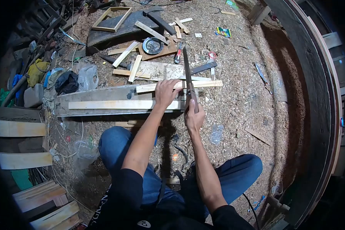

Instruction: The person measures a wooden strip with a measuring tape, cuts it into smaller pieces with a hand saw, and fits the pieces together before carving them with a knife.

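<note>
My left hand [166, 92] presses down on a short pale wood strip [207, 84], its fingers wrapped over the strip. This strip lies crosswise on a grey plank [115, 93], and its right end sticks out past the plank. My right hand [194, 115] is closed round the handle of a handsaw [187, 69]. The saw's dark blade points away from me and crosses the strip just right of my left hand. Nearer to me on the plank lies a longer pale strip [111, 104]. Whether the saw's teeth are in the wood cannot be made out.
Beyond the plank lie wood offcuts [135, 68], a red-handled screwdriver [178, 56], a round metal tin [152, 45] and a wooden frame [112, 19]. Plastic bags [88, 77] sit at the left. A large dark beam [314, 76] runs down the right side. Shavings cover the ground.
</note>
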Demonstrator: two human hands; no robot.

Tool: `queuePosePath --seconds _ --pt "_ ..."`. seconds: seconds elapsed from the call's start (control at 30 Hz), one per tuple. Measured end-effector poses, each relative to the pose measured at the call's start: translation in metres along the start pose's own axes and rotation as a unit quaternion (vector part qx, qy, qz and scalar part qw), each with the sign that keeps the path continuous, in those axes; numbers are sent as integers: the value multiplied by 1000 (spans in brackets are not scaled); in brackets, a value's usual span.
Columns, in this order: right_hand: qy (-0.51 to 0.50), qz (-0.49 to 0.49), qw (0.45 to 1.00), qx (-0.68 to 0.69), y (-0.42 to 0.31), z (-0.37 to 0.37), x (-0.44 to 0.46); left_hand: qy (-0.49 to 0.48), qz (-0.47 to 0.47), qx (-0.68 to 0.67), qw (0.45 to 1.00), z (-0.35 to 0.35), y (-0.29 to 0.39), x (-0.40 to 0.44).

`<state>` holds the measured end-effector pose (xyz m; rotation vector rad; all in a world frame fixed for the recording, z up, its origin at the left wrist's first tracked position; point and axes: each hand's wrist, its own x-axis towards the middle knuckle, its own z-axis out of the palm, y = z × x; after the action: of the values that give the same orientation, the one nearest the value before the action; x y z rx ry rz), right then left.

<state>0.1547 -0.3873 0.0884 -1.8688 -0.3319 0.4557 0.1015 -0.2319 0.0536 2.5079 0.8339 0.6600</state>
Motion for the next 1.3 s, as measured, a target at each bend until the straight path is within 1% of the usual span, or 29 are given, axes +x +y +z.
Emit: queuePosePath --seconds 0.13,0.27,0.37,0.43,0.47,0.57,0.6,0.7,0.73,0.8,0.87,0.9,0.97,1.0,1.07,1.17,1.2,1.23,1.3 --pt "-1 -34 999 -27 -8 3 0 -5 0 15 1000 -1 1 0" --pt "7 -19 999 -31 -10 6 -3 -9 2 22 1000 -4 2 0" --pt "14 -26 999 -38 -8 6 -1 -11 0 16 1000 -3 2 0" --pt "-17 -21 998 -51 -12 0 3 -6 15 15 1000 -3 -1 -1" --pt "-20 -38 997 -57 -10 -3 4 0 30 14 999 -2 -1 -1" --pt "-31 -35 998 -44 -9 -6 0 -6 35 15 999 -1 -1 -1" --pt "-37 -26 995 -84 -13 -2 -1 -5 34 14 999 -1 -1 -1" --pt "-28 -39 995 -88 -19 2 -9 1 36 21 999 1 -2 -3" --pt "-14 -63 992 -104 -5 8 -11 20 45 20 999 4 -1 -4" --pt "-21 -41 995 -86 6 4 -15 18 47 29 998 4 1 -3" --pt "-49 -11 998 -33 3 -8 -31 17 50 37 998 6 -1 -2" --pt "-47 -5 998 -37 12 -16 -49 23 42 43 998 8 -1 -2" --pt "-12 -35 997 -70 34 -34 -92 21 42 57 997 8 1 -2" --pt "-9 -34 997 -75 28 -46 -104 24 44 58 997 10 -1 -2" --pt "-36 43 997 -55 6 -67 -120 5 30 49 998 5 4 -3" --pt "-8 3 998 -60 -24 -81 -114 -3 33 29 999 5 -2 0" --pt "-19 12 997 -80 -30 -81 -112 -12 24 25 999 2 -1 2" --pt "-18 5 997 -79 -30 -79 -112 -5 26 26 999 1 0 3" --pt "4 -26 997 -71 -28 -71 -112 -30 -5 36 999 2 1 4"
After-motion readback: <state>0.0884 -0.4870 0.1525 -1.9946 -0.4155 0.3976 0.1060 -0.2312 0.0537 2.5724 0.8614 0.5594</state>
